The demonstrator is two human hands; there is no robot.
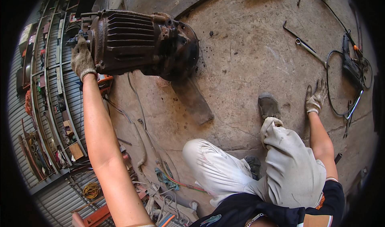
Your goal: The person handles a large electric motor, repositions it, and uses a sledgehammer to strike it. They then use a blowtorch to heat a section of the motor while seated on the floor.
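A heavy, dark brown ribbed gearbox housing [128,42] lies at the upper left, greasy at its round right end. My left hand [83,58], in a knitted work glove, is closed around a small metal fitting [74,40] at the housing's left end; the fingertips are partly hidden. Far to the right, my gloved right hand [316,96] reaches down to the concrete floor with its fingers spread, holding nothing. Beside it are a looped black cable [328,80] and a black corded power tool [352,68].
A ring-ended wrench [311,52] and a thin bent black bar [294,34] lie on the floor. A flat steel plate [194,102] extends below the housing. Hoses [140,138] trail at left, near racks of parts [52,82]. My shoe [268,105] is at centre right.
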